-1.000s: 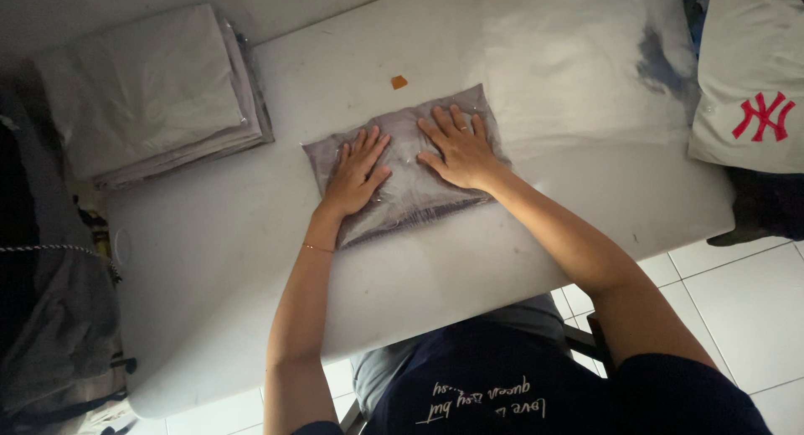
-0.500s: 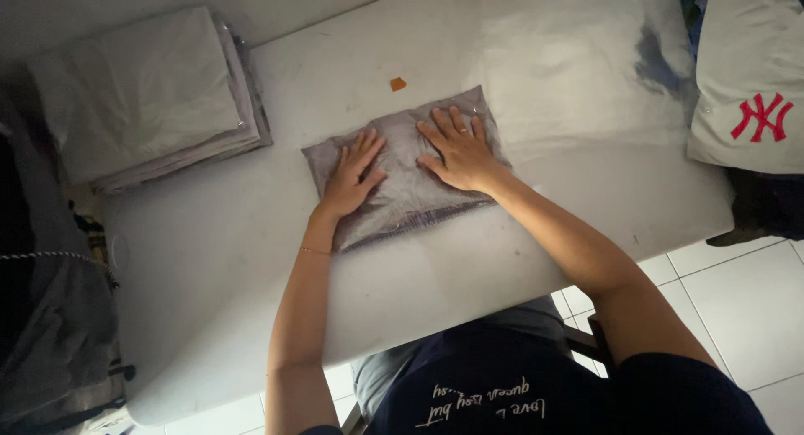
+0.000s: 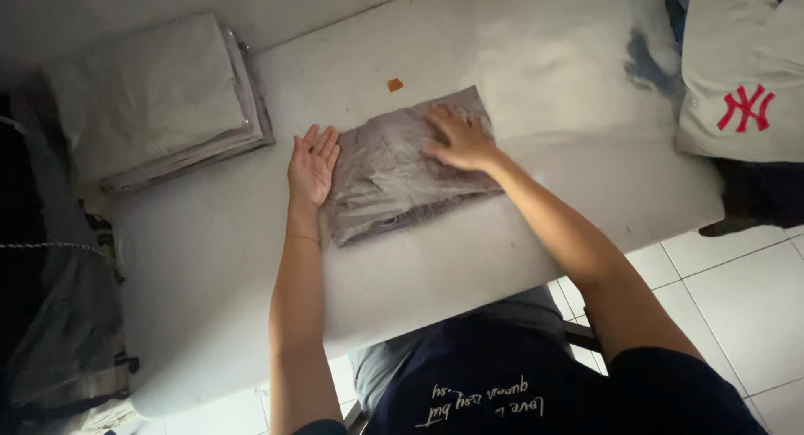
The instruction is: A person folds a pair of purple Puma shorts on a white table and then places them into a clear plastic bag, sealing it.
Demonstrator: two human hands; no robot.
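Observation:
A grey folded garment in a clear plastic bag [image 3: 394, 180] lies flat on the white table [image 3: 209, 259]. My right hand [image 3: 456, 138] presses palm-down on its upper right part, fingers spread. My left hand [image 3: 311, 164] rests flat at the bag's left edge, fingers together and pointing away from me, holding nothing.
A stack of bagged light garments [image 3: 155, 100] sits at the table's far left. A small orange scrap [image 3: 394, 84] lies just beyond the bag. At the right edge stands a person in a white shirt with a red emblem [image 3: 741, 75]. White floor tiles [image 3: 737, 276] lie below.
My left hand slid off the top of the bag to its left edge. My right hand shifted slightly toward the bag's far right corner.

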